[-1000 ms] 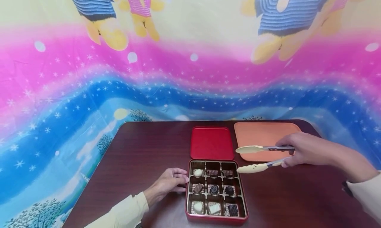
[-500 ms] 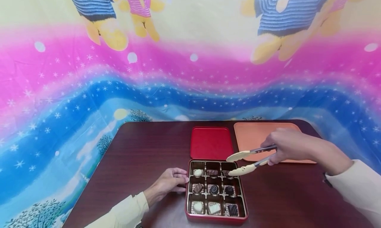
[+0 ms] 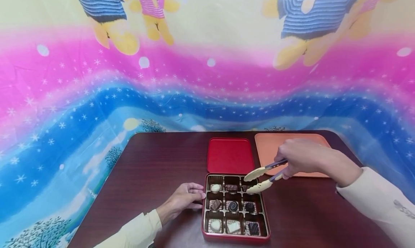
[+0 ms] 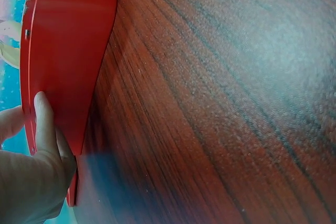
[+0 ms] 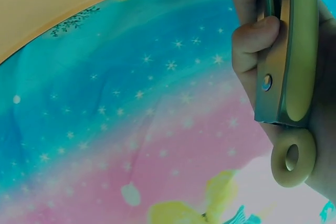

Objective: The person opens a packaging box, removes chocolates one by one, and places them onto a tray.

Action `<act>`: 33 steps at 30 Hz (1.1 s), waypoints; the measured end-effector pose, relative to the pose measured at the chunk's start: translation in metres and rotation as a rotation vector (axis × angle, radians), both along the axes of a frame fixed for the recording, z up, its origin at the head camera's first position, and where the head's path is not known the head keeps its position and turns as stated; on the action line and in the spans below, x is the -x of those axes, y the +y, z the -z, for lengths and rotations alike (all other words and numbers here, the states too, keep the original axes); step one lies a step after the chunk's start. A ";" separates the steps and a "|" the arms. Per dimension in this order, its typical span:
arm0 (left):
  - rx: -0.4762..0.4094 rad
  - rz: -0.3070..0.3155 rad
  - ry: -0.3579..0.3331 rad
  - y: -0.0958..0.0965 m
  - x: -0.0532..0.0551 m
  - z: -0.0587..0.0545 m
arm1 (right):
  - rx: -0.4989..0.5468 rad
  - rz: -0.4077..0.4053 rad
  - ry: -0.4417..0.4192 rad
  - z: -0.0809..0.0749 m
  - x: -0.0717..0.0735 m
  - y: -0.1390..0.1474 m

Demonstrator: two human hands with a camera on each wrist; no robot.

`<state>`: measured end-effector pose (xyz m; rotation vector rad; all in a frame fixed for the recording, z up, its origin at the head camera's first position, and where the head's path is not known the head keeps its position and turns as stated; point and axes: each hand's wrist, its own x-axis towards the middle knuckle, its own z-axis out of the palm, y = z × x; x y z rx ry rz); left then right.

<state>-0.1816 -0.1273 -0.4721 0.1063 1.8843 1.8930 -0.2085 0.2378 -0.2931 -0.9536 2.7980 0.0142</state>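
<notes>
A red box (image 3: 235,238), divided into gold-edged compartments, stands before me with a chocolate in each. My left hand (image 3: 183,197) rests its fingers against the box's left side; the left wrist view shows a fingertip (image 4: 41,98) on the red wall. My right hand (image 3: 301,157) grips a pair of cream-tipped tongs (image 3: 260,187), spread apart. Their tips are over the far right compartment, partly covering a brown chocolate (image 3: 245,188). Below it in this view lies a dark round chocolate (image 3: 249,207). In the right wrist view, fingers curl round the tongs' handle (image 5: 302,51).
A red lid (image 3: 230,155) lies flat right behind the box. Right of the lid is an orange tray (image 3: 269,147), partly hidden by my right hand. All sit on a dark wooden table (image 3: 162,158), with a printed cloth (image 3: 194,79) hanging behind it.
My right hand has brought the tongs left, from beside the box to over its far right compartment. The tongs' tips have drawn somewhat closer together. My left hand has stayed put.
</notes>
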 end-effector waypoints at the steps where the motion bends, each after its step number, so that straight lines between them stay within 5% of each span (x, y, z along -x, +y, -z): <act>1: 0.002 0.001 0.001 0.000 0.000 0.000 | -0.005 -0.002 -0.004 -0.001 0.000 -0.002; 20: 0.002 -0.006 -0.007 0.001 0.000 0.000 | -0.161 0.075 0.045 0.000 0.003 -0.037; 33: 0.001 -0.006 -0.008 0.001 -0.001 0.000 | -0.272 0.011 0.229 0.006 -0.004 -0.059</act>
